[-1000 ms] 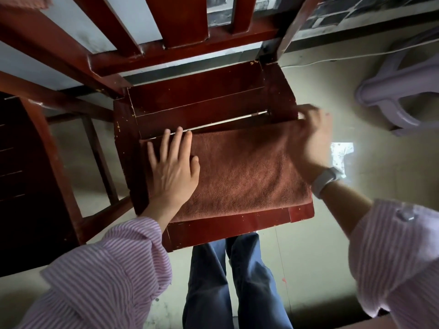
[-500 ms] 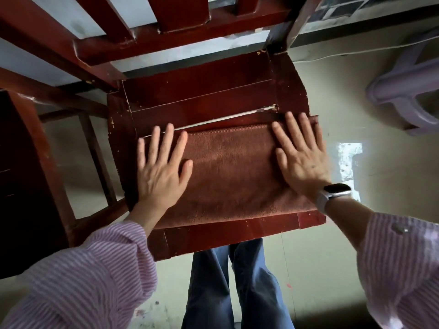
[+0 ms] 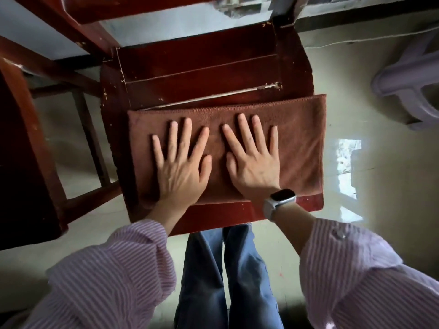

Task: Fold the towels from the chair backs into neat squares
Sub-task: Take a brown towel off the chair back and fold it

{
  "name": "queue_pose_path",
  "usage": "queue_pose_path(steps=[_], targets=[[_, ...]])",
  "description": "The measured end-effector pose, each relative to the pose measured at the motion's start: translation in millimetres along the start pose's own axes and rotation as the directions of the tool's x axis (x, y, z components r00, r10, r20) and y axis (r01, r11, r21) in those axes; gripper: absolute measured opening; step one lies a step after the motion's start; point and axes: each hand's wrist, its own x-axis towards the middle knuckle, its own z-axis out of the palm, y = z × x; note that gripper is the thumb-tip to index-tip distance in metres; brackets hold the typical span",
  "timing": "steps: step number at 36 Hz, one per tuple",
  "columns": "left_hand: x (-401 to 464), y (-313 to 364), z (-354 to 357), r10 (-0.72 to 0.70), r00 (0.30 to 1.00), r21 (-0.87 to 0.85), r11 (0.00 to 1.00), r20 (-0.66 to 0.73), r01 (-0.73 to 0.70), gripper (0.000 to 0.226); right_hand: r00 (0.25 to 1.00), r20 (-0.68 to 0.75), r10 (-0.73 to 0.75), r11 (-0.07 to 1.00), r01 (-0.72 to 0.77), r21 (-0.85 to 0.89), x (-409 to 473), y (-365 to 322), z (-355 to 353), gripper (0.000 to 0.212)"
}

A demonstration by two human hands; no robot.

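Your left hand (image 3: pixel 178 167) and right hand (image 3: pixel 253 162) have slid inward from the brown towel (image 3: pixel 301 148) ends, now side by side, fingers straight, pressing its middle.

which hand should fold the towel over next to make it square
Probably the right hand: the towel stretches further past it, leaving a free end to lift, while the left hand presses flat.

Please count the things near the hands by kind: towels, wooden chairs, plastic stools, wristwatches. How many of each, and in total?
Brown towel: 1
Wooden chairs: 2, one under the towel, one at the left edge
Plastic stool: 1
Wristwatch: 1
Total: 5
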Motion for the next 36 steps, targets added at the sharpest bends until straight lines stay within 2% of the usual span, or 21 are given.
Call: queue_pose_path(steps=[4,9,13,15,17,19,25,29,36], targets=[[-13.9,-27.1,2.8,-0.069,0.998,0.002,0.998,-0.002,0.069,0.060,1.000,-0.012,-0.019,0.998,0.019,-0.062,-10.2,30.9,-1.7,0.053],[-22.3,-39.7,2.7,-0.143,0.990,-0.011,0.990,-0.001,0.142,0.062,0.991,0.000,0.133,0.990,-0.133,-0.056,-36.6,81.6,-8.4,0.054],[-21.1,-34.5,-2.4,-0.170,0.984,0.000,0.985,0.048,0.171,0.063,0.941,0.086,0.328,0.932,-0.337,0.136,-48.8,98.9,-19.6,0.059],[-21.0,-29.2,-6.3,-0.202,0.977,-0.010,0.979,0.071,0.203,0.063,0.897,0.065,0.437,0.857,-0.437,0.274,-56.3,97.8,-23.5,0.058],[-22.2,-18.9,-11.7,-0.228,0.970,-0.038,0.972,0.084,0.232,0.062,0.823,0.041,0.566,0.737,-0.528,0.423,-65.3,93.1,-26.9,0.055],[-25.1,-4.2,-17.1,-0.209,0.974,-0.057,0.975,0.089,0.215,0.063,0.763,0.067,0.642,0.622,-0.571,0.536,-73.0,88.5,-29.9,0.051],[-28.8,41.5,-21.6,-0.014,0.985,-0.073,0.997,0.174,0.027,0.060,0.709,0.171,0.684,0.479,-0.614,0.628,-59.8,96.4,-45.3,0.029],[-27.1,53.6,-18.6,-0.020,0.970,-0.043,0.999,0.244,0.031,0.062,0.694,0.211,0.688,0.463,-0.644,0.609,-38.3,102.6,-51.0,0.028],[-26.0,47.5,-18.1,0.006,0.965,-0.026,1.000,0.260,0.001,0.057,0.620,0.187,0.762,0.437,-0.706,0.557,-27.5,94.7,-43.2,0.024]])
